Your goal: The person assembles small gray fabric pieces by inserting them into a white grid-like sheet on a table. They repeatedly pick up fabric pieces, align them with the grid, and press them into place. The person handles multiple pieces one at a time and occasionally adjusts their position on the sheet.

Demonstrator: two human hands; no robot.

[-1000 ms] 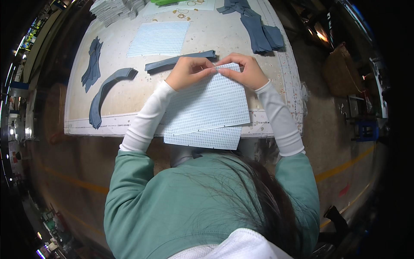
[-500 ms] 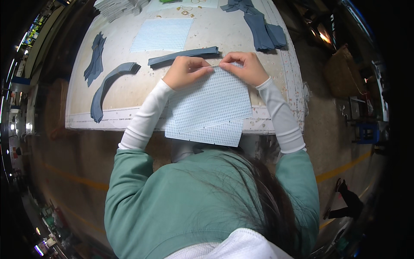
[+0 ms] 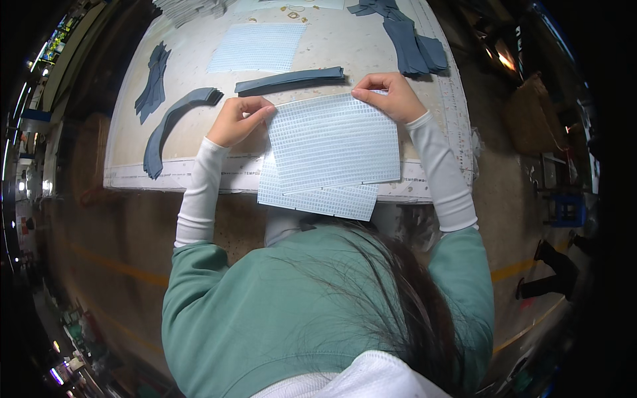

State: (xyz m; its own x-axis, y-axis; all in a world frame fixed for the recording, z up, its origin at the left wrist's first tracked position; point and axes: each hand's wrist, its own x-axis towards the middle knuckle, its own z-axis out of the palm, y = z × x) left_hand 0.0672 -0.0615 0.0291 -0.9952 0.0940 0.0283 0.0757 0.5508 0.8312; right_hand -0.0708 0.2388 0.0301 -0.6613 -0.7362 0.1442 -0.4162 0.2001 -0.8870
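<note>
My left hand (image 3: 239, 121) pinches the upper left corner of a white sheet printed with rows of small blue marks (image 3: 335, 142). At the sheet's top edge toward the right, my right hand (image 3: 390, 98) grips it between thumb and fingers. The sheet is held fairly flat and slightly tilted. Under it lies a second, similar sheet (image 3: 317, 203), mostly covered and jutting past the table's near edge. Just beyond my hands a stack of blue-grey fabric strips (image 3: 292, 81) lies crosswise.
Another printed sheet (image 3: 255, 48) lies farther back on the white table (image 3: 199, 139). Left of my hands are a curved bundle of strips (image 3: 166, 129) and a smaller bundle (image 3: 152, 83). More blue-grey pieces (image 3: 415, 50) sit far right. A grey stack (image 3: 189, 9) stands far left.
My hands have moved apart along the sheet's top edge, the left one going left to the corner, the right one slightly right. In the right background, a person's legs have shifted.
</note>
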